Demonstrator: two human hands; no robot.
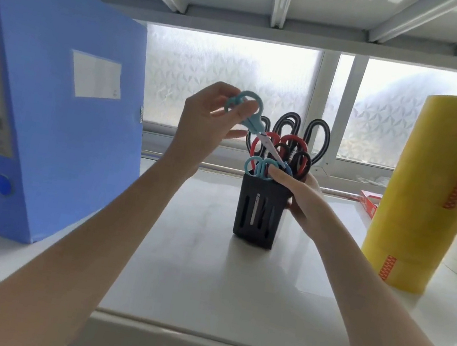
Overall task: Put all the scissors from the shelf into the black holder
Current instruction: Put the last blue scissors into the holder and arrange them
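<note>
Left hand (pixel 211 119) pinching teal scissors (pixel 248 116) by handles, tip down into black holder (pixel 260 210) | right hand (pixel 301 196) wrapped around holder's side

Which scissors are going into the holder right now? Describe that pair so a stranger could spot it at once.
Find the black holder standing mid-shelf between the blue file boxes and the yellow tape rolls. Just above its upper left, the left hand pinches a small pair of scissors, blades angled down toward the holder. Unlike the other scissors, it is light blue and not yet seated.
</note>
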